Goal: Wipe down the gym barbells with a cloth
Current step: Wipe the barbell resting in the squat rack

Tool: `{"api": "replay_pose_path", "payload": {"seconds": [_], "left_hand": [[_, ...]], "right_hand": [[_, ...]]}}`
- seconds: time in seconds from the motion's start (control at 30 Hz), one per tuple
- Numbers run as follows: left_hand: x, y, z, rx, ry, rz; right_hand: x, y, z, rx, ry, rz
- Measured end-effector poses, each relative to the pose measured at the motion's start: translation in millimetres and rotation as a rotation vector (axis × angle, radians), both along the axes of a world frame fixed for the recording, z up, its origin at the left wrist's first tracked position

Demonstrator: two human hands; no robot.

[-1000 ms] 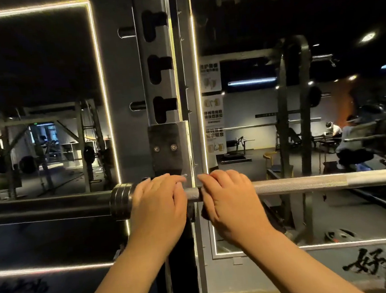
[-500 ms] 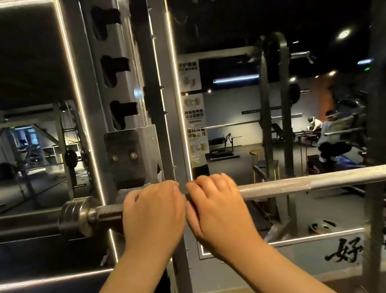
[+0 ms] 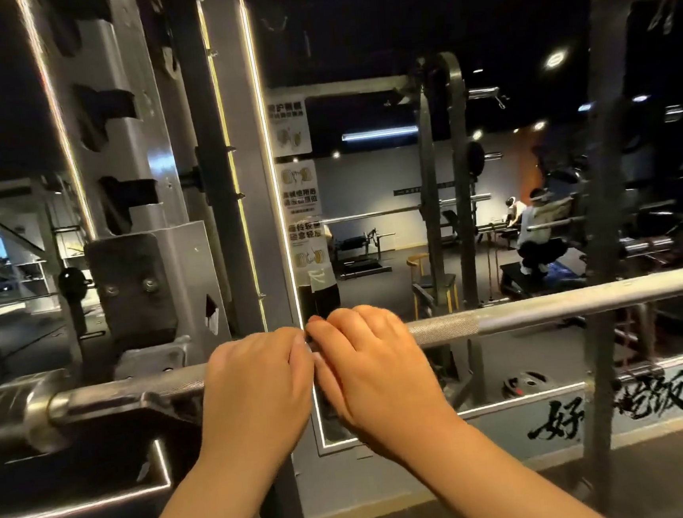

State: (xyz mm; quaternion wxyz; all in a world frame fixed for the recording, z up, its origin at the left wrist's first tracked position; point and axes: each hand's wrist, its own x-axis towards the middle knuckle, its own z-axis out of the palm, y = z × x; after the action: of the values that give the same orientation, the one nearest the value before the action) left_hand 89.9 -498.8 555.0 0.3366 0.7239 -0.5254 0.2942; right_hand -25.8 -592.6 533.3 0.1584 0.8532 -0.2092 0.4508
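My left hand (image 3: 256, 386) and right hand (image 3: 373, 363) touch side by side, fingers (image 3: 353, 319) curled over the barbell (image 3: 542, 311). The bar passes beneath both palms, and its left part lies on the rack (image 3: 128, 294).

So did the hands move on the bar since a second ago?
Yes. Both hands slid right along the barbell, away from its collar. The left hand began right beside the collar; now bare shaft shows between them. The gap between it and the right hand closed, so they are side by side. Both still grip the bar, which still rests on the rack. No cloth shows.
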Motion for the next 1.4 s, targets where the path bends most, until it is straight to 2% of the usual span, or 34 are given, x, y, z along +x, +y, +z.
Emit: {"api": "replay_pose_path", "payload": {"seconds": [0.07, 0.27, 0.4, 0.5, 0.67, 0.8, 0.9, 1.0, 1.17, 1.3, 1.4], "left_hand": [[-7, -8, -3, -0.015, -0.026, 0.012], [-17, -25, -9, -0.085, -0.063, 0.042], [-38, -43, -10, -0.058, -0.070, 0.026], [-49, -54, -11, -0.054, -0.096, 0.027], [-48, -52, -11, -0.090, -0.141, 0.010], [-60, -64, -8, -0.060, -0.128, -0.013], [-80, -83, -6, -0.022, -0.153, -0.020], [-90, -95, -6, -0.007, -0.171, 0.023], [-92, -97, -12, -0.058, -0.169, 0.048], [-107, -114, -7, -0.044, -0.192, 0.091], [-114, -122, -7, -0.083, -0.239, 0.108]], "right_hand": [[-20, -11, 0, -0.009, 0.000, 0.000], [-50, -30, -6, 0.104, -0.192, -0.097], [-44, -27, -8, 0.086, -0.118, -0.051], [-70, -46, -1, 0.052, -0.059, -0.068], [-122, -74, -11, 0.155, -0.148, -0.161], [-109, -66, -5, 0.215, -0.220, -0.076], [-106, -68, 9, 0.176, -0.084, -0.010], [-130, -87, 14, 0.150, 0.012, -0.067], [-155, -105, -2, 0.235, -0.226, -0.191], [-119, -87, -1, 0.176, -0.168, -0.094], [-130, -91, 1, 0.154, -0.083, -0.002]]}}
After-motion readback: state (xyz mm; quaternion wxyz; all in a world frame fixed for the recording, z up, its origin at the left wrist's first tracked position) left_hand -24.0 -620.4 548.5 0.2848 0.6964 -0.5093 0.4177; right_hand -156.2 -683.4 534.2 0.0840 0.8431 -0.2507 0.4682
